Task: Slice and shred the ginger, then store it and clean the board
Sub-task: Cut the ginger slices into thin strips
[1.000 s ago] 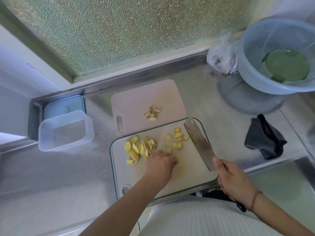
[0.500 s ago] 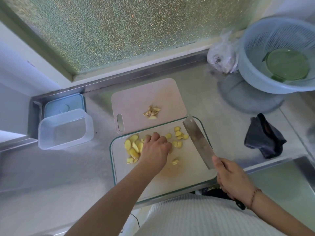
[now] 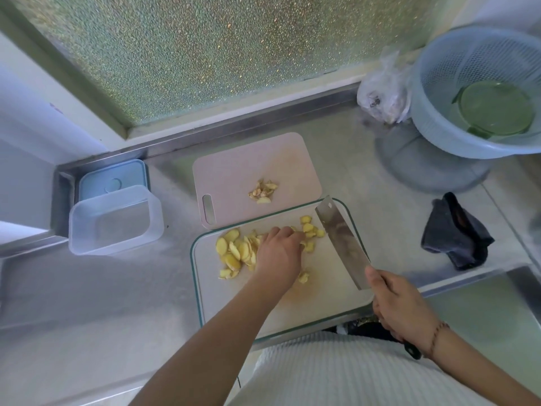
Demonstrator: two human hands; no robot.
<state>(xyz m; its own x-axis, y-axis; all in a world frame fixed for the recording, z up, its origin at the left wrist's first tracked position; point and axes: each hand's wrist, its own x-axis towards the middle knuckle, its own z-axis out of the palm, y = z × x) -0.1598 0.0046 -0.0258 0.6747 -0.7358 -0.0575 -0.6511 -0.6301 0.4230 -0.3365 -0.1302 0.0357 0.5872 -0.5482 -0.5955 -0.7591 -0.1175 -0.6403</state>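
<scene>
A steel counter [image 3: 117,288] runs under a frosted window, seen from the head camera. On the green-rimmed cutting board [image 3: 322,303] lie the ginger slices [image 3: 234,250], mostly left of centre with a few strays near the far edge. The left hand [image 3: 278,253] reaches over them, fingers bent down on the scattered pieces; whether it pinches any cannot be told. The right hand [image 3: 398,303] grips the cleaver [image 3: 341,238], its blade resting flat along the board's right side. Slicing looks done; gathering the slices into a stack for shredding seems to be in hand, and next calls for a tidy pile under the blade. The board's near edge overhangs the counter. The open container [image 3: 114,221] waits well to the left, with bare counter between.
</scene>
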